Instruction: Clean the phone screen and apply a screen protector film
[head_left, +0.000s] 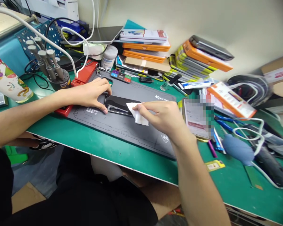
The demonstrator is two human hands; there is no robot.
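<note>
A dark smartphone [119,103] lies flat, its glossy face upward, on a grey work mat [132,135]. My left hand [95,94] grips the phone's left end, thumb on the near edge and fingers on the far edge. Pinched between the thumb and fingers of my right hand [163,114] is a white wipe [140,117], which rests against the right part of the phone. The wipe and the right hand cover that end of the phone.
Left of the mat stand a screwdriver holder [60,82] and a patterned bottle [9,80]. Behind are a white jar [109,57] and stacked orange boxes [146,51]. To the right lie another phone [195,117], a blue air blower [238,149] and cables.
</note>
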